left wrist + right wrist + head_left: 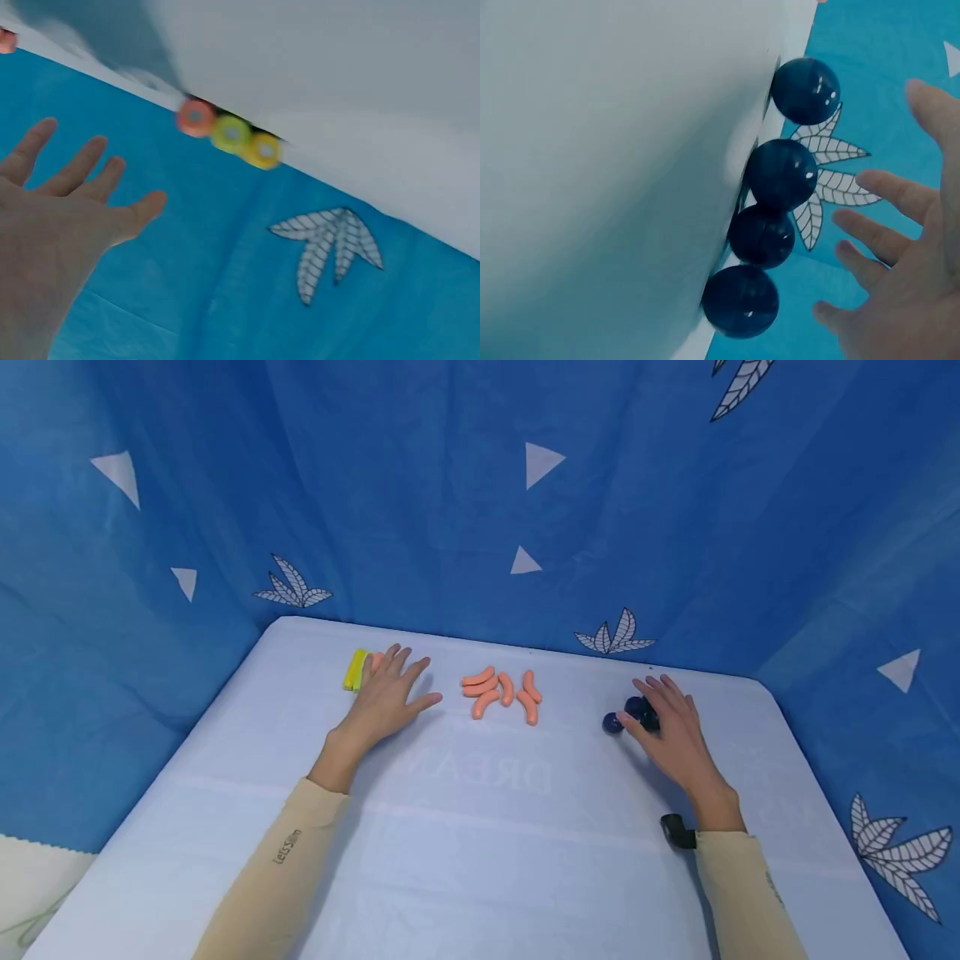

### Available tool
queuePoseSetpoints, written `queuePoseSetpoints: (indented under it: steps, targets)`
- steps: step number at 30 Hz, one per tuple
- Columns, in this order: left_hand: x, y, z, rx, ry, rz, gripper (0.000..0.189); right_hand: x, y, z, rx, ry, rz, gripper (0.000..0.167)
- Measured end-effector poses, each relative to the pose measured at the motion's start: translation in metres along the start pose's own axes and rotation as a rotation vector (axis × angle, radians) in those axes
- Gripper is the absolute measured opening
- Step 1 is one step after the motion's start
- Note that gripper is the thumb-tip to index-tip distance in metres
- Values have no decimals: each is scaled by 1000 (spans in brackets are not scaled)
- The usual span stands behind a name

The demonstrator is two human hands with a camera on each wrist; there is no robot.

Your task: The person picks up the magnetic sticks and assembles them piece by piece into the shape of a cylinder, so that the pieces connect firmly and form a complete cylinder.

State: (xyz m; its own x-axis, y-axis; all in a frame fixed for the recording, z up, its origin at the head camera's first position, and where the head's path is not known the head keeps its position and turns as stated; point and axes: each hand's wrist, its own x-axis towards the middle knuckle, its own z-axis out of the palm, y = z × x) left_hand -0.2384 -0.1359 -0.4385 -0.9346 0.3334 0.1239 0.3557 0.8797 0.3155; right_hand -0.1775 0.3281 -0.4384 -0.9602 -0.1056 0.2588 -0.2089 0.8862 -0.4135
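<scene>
My left hand hovers with spread, straight fingers at the right of a short row of rods. A yellow rod, a green rod and an orange-red rod lie side by side; the left wrist view shows their round ends with pale centres. Over at the right, my right hand is held with loosely spread fingers above several glossy dark blue balls. In the right wrist view the balls stand in a line, apart from the fingers. Neither hand holds anything.
Several curved orange-pink sausage-shaped pieces lie in a cluster between the hands. The white table ends at a blue curtain with leaf and triangle prints. A black wrist-worn device sits by the right cuff.
</scene>
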Motion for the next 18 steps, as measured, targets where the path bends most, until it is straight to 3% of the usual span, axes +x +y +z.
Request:
queuePoseSetpoints:
  steps: [4, 11, 15, 18]
  targets:
    - [12, 24, 7, -8, 10, 52, 65, 1, -4, 1, 25, -16, -38, 69]
    - [25, 71, 24, -62, 80, 208, 36, -1, -8, 5, 8, -32, -72, 57]
    - [23, 83, 34, -52, 88, 280, 21, -2, -13, 7, -8, -68, -69, 50]
    - [20, 86, 38, -35, 76, 301, 13, -2, -16, 8, -25, -72, -74, 43]
